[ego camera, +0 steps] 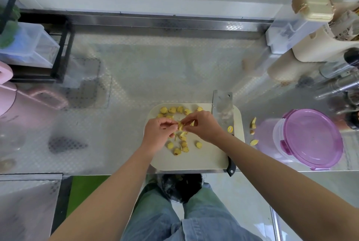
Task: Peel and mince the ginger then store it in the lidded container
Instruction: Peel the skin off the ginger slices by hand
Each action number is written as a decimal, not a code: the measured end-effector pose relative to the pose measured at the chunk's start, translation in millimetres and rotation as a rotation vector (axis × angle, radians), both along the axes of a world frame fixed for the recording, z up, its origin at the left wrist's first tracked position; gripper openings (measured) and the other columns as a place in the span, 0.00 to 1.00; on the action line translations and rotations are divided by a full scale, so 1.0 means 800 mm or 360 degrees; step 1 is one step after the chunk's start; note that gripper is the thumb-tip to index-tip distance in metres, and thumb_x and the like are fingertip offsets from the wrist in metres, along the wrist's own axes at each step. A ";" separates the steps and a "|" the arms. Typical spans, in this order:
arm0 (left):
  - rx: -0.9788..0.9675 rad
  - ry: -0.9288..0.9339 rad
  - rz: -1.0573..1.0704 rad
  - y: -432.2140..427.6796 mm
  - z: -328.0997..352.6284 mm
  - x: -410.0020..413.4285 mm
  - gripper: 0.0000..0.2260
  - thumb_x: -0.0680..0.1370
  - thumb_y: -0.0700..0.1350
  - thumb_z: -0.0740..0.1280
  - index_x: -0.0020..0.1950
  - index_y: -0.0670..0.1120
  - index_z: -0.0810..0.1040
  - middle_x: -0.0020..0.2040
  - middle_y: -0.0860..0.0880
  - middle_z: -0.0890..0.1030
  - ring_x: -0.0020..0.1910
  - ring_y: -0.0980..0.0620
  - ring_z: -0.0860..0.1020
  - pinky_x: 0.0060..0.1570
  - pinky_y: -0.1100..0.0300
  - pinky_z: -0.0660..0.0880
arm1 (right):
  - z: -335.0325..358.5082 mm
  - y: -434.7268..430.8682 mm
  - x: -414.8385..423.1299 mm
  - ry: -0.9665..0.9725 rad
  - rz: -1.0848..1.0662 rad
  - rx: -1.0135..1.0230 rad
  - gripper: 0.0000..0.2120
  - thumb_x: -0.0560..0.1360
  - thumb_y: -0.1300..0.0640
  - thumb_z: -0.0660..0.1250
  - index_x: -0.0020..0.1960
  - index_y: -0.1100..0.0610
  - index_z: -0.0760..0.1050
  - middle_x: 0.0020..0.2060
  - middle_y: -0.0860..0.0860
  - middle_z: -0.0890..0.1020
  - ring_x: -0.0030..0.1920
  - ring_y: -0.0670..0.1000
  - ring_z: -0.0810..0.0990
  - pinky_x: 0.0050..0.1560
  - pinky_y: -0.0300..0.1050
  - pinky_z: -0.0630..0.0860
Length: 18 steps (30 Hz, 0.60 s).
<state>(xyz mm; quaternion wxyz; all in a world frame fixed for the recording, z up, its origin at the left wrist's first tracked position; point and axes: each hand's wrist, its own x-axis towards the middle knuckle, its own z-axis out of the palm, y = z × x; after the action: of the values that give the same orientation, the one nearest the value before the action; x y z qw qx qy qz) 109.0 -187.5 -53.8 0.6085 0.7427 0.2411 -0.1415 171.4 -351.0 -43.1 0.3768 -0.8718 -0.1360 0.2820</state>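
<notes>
jeans (pixel 196 221); cleaver (pixel 222 107) between ginger (pixel 163 110) and lidded container (pixel 308 138)

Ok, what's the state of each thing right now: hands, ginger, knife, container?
Ginger piece: pinched between both hands, over the cutting board.
Left hand: pinches that piece.
Right hand: pinches it too.
Ginger slices: loose on the board, not minced.
Cleaver: lying flat on the board's right side, untouched.
Lidded container: lid on, right of the board.

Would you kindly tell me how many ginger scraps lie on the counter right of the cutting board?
3, between the board and the purple-lidded container: far scrap, middle scrap, near scrap. None seem hidden.
</notes>
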 end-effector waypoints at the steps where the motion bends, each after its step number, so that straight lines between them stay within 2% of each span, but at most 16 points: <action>1: -0.0008 0.0004 0.0003 -0.002 0.000 0.000 0.04 0.75 0.38 0.71 0.48 0.43 0.83 0.39 0.46 0.84 0.30 0.56 0.80 0.28 0.70 0.71 | 0.000 -0.001 0.001 0.0009 -0.0012 -0.0012 0.07 0.70 0.61 0.75 0.48 0.57 0.83 0.37 0.48 0.81 0.30 0.32 0.73 0.35 0.26 0.67; 4: 0.0107 -0.0065 0.0012 -0.007 -0.007 0.002 0.05 0.73 0.45 0.73 0.48 0.49 0.84 0.43 0.51 0.84 0.38 0.53 0.82 0.35 0.64 0.76 | -0.004 -0.009 0.005 0.0117 -0.0216 0.0027 0.06 0.70 0.58 0.75 0.46 0.56 0.83 0.37 0.49 0.81 0.31 0.36 0.74 0.36 0.29 0.69; 6: 0.0169 -0.0043 -0.0033 -0.013 -0.007 0.005 0.06 0.71 0.50 0.75 0.46 0.52 0.83 0.44 0.53 0.83 0.40 0.53 0.82 0.39 0.62 0.77 | -0.004 -0.013 0.006 0.0292 -0.0451 0.0145 0.06 0.70 0.57 0.76 0.45 0.55 0.82 0.36 0.50 0.82 0.33 0.43 0.76 0.36 0.36 0.73; 10: 0.0232 -0.0055 -0.0133 -0.027 -0.003 0.011 0.05 0.72 0.47 0.74 0.44 0.46 0.83 0.36 0.50 0.84 0.34 0.52 0.81 0.41 0.57 0.79 | 0.000 -0.015 0.005 0.0573 -0.0665 0.0304 0.05 0.71 0.60 0.75 0.43 0.57 0.79 0.31 0.51 0.79 0.27 0.45 0.71 0.27 0.35 0.68; 13: 0.0196 -0.0042 -0.0186 -0.024 -0.003 0.011 0.04 0.73 0.46 0.73 0.43 0.45 0.83 0.34 0.48 0.84 0.31 0.53 0.80 0.41 0.55 0.80 | -0.003 -0.017 0.007 0.0637 -0.0842 0.0356 0.06 0.71 0.59 0.75 0.45 0.58 0.79 0.33 0.52 0.77 0.27 0.46 0.70 0.26 0.36 0.66; 15: 0.0392 -0.0038 -0.0322 -0.015 -0.007 0.007 0.05 0.73 0.48 0.73 0.44 0.47 0.84 0.35 0.52 0.83 0.34 0.56 0.80 0.41 0.56 0.79 | -0.006 -0.020 0.010 0.0549 -0.0910 0.0279 0.06 0.71 0.58 0.75 0.44 0.57 0.79 0.32 0.49 0.77 0.28 0.45 0.71 0.26 0.34 0.66; 18: 0.0821 -0.0051 -0.0576 -0.004 -0.006 0.001 0.06 0.75 0.51 0.70 0.47 0.51 0.85 0.42 0.59 0.82 0.42 0.59 0.79 0.42 0.61 0.74 | -0.007 -0.020 0.012 0.0442 -0.0684 0.0075 0.07 0.70 0.58 0.76 0.45 0.58 0.80 0.32 0.47 0.78 0.29 0.42 0.73 0.28 0.31 0.69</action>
<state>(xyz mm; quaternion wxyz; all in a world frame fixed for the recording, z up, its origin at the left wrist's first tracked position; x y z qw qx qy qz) 109.5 -190.5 -58.9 0.3686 0.9055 0.1234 -0.1700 180.8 -367.2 -48.8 0.4634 -0.8246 0.0989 0.3091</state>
